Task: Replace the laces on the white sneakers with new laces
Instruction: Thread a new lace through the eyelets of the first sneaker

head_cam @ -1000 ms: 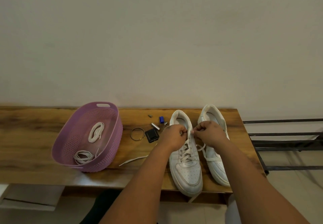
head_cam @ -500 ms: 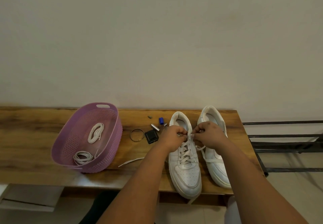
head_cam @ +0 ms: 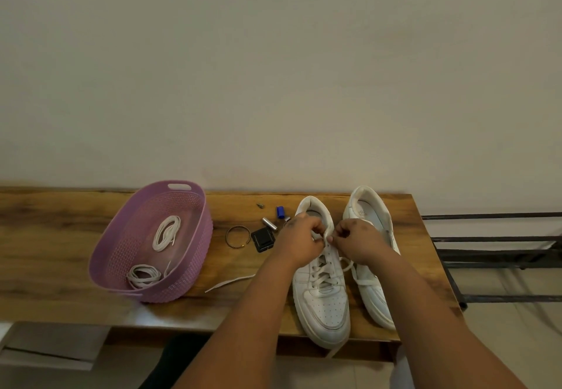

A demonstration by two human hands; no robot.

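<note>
Left hand [head_cam: 299, 241] and right hand [head_cam: 360, 241] meet over the near sneaker [head_cam: 324, 294] on the bench [head_cam: 45, 236], fingers [head_cam: 316, 230] curled, pinching its lace [head_cam: 322, 273] at the top eyelets. Second sneaker [head_cam: 372, 215] just right of the fingers; basket [head_cam: 197, 255] with coiled laces [head_cam: 165, 232] well left.

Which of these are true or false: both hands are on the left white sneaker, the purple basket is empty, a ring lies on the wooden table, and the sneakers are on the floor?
1. Both hands work at the left white sneaker. True: the left hand and right hand pinch at its top eyelets.
2. The purple plastic basket is empty. False: it holds two coiled white laces.
3. A twisted metal ring lies on the wooden table. True.
4. Both sneakers are on the floor. False: they stand on the table.
</note>
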